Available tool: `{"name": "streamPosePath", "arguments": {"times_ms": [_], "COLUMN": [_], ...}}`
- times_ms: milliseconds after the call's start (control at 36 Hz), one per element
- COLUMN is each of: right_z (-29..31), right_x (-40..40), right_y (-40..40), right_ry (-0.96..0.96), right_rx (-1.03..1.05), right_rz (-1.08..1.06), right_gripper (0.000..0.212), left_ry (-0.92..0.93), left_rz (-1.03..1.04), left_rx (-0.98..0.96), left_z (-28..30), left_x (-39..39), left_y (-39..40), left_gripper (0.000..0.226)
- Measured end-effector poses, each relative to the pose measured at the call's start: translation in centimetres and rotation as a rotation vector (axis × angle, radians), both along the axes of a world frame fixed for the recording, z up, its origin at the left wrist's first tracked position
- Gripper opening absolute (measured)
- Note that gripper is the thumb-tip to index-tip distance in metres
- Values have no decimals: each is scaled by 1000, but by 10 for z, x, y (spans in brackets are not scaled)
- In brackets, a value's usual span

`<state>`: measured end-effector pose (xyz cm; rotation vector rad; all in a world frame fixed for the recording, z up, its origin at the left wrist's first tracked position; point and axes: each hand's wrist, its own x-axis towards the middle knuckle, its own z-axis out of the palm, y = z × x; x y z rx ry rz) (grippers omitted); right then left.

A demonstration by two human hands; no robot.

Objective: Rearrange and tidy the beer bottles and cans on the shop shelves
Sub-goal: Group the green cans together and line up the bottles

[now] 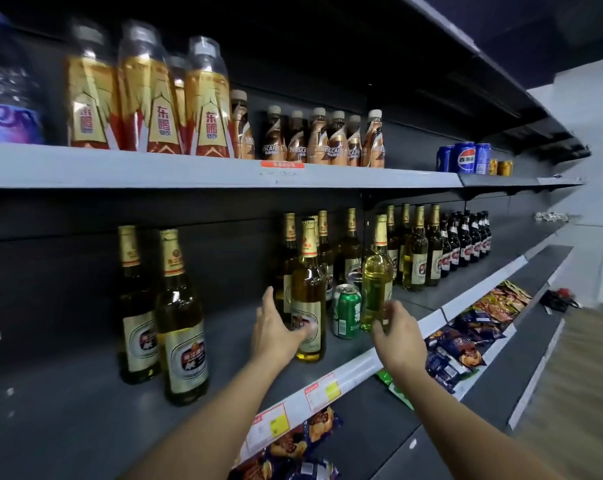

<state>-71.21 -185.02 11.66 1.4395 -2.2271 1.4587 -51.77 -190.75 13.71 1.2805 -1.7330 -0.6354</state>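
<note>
upper-shelf big bottle [6, 81]: at nine to ten o'clock, cut by the left edge, label blurred.
front beer bottle [308, 299]: lower label partly covered by the left hand [276, 330].
pale bottle [376, 282]: base hidden behind the right hand [398, 337]; contact cannot be told.
second can [355, 278]: mostly hidden behind the green can [347, 315].
snack packets [293, 452]: at six o'clock, cut by the bottom edge.
far-shelf small items [551, 216]: at three o'clock, too small to identify.

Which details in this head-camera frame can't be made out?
- Left hand: grip on the amber glass beer bottle unclear; its fingers hide part of the label.
- Right hand: contact with the pale green-tinted glass bottle unclear.
- Dark can behind the green drinks can: mostly hidden.
</note>
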Motion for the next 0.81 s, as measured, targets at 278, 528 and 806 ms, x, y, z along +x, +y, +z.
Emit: {"name": "streamPosePath", "arguments": {"times_ms": [278, 528, 806], "right_z": [15, 13, 6], "right_x": [-60, -85, -120], "right_y": [-56, -106, -142], "right_ry": [-233, -313, -342], "right_rx": [-82, -52, 7], "right_rz": [-50, 197, 330], "right_gripper": [68, 93, 103], "left_ry": [32, 80, 117], "left_rz": [46, 209, 426], "left_rx": [78, 148, 90], "left_z": [-20, -24, -22], "left_x": [-53, -69, -51], "left_y": [-48, -65, -75], "left_gripper": [113, 71, 69]}}
